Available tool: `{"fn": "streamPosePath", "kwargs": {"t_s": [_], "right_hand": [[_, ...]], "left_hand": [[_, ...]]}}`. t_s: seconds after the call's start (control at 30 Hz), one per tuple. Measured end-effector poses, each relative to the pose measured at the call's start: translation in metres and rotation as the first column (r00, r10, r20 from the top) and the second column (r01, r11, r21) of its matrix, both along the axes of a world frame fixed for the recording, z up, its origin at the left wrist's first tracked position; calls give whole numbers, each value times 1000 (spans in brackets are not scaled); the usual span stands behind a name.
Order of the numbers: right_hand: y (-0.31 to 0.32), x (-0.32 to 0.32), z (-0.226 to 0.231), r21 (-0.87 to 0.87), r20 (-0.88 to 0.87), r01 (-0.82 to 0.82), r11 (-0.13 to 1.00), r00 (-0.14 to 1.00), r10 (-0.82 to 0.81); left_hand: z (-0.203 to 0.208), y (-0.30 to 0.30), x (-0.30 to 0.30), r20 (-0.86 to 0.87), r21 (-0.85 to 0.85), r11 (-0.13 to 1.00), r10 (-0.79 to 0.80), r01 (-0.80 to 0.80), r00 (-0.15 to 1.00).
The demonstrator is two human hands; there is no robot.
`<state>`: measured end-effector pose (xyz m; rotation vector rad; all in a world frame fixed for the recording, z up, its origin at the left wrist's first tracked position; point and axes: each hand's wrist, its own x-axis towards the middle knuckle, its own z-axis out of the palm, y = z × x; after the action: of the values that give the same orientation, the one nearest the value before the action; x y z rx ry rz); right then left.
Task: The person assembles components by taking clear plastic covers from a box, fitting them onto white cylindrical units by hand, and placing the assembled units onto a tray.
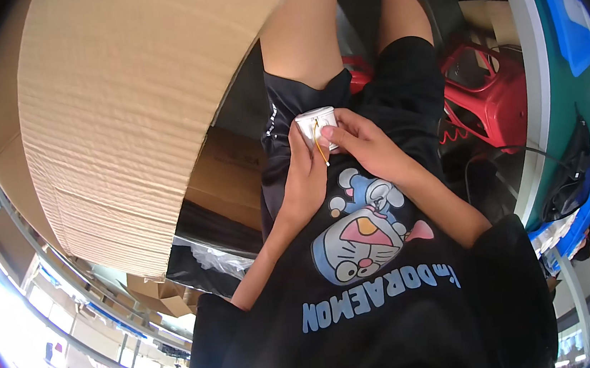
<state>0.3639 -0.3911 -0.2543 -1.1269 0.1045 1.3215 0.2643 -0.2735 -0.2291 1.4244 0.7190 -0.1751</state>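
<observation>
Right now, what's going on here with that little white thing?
A person holds a small white piece over their lap, with the left hand at its side and the right thumb on its front. A thin yellowish wire hangs from it. Big cardboard stands to the left, and something red to the right.

Across the front of the black short-sleeved cloth T-shirt (370, 356), a line of large pale-blue block capitals (375, 300) can be read, upside down in the view, next to a printed blue-and-white cartoon figure (363, 249). Small white lettering (271, 123) on the black cloth shorts (404, 93) and faint dark print (252, 162) on the brown cardboard carton (223, 181) cannot be made out.
</observation>
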Motion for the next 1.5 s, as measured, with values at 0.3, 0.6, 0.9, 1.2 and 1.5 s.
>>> {"fn": "streamPosePath", "kwargs": {"t_s": [0.3, 0.6, 0.9, 1.2, 1.5], "right_hand": [[9, -3, -12, -49, 33, -12, 999, 999, 14], [9, 8, -27, -46, 47, 28, 999, 999, -26], [-4, 12, -10, -27, 111, -84, 996, 990, 86], [1, 6, -26, -79, 126, -8, 997, 992, 18], [-8, 43, 5, -31, 136, 122, 992, 984, -117]], "left_hand": [[-17, -7, 1, -28, 18, 991, 131, -130, 991], [-48, -6, 10, 38, 94, 990, 106, -109, 994], [-28, 15, -2, 66, -54, 979, -192, 196, 979], [-49, 3, 4, 46, 144, 984, -113, 105, 993], [-27, 8, 53, 142, -58, 992, -106, 116, 984]]}}
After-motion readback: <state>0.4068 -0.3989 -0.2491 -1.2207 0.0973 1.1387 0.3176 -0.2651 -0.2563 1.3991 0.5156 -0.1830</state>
